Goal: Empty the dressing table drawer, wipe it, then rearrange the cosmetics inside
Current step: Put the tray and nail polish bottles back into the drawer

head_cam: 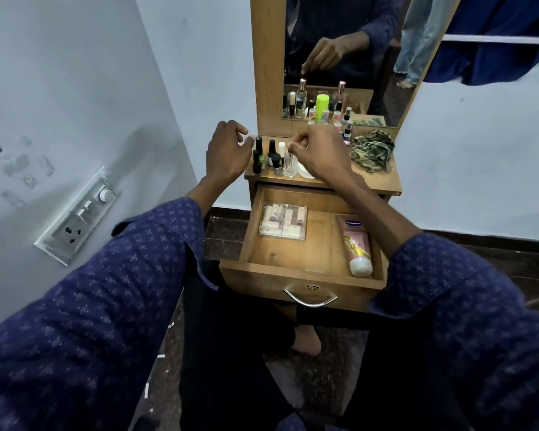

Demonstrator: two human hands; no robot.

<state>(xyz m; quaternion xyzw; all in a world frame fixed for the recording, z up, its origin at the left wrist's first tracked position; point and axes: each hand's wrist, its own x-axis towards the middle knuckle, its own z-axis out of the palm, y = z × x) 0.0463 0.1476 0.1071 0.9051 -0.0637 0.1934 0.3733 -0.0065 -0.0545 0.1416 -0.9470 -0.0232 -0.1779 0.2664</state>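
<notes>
**Asha:** Two bare hands reach over the wooden dressing-table counter (383, 177). What are they doing?

**Ben:** The right hand (321, 154) has its fingers (294, 141) pinched together at the top of a clear glass bottle (290, 164) standing on the counter. The left hand (226, 150) hovers beside a row of small dark nail-polish bottles (263, 154), fingers loosely curled, gripping nothing that I can see.

**Asha:** Where is the drawer?

**Ben:** The open wooden drawer (299, 276) is pulled out below the counter. Inside lie a clear plastic box of pale tubes (283, 221) at the back left and a pink squeeze tube with a white cap (357, 242) along the right wall.

**Asha:** So which step is this?

**Ben:** Probably moving cosmetics between counter and drawer; I cannot tell which way. To do it well, lift the glass bottle straight up by its neck, since its neighbours stand just beside it and could topple.

**Asha:** Anything else nearby?

**Ben:** A crumpled green patterned cloth (372, 150) lies at the counter's right, likely for wiping. More bottles crowd the base of the tall mirror (371, 32), leaving little free room.
</notes>
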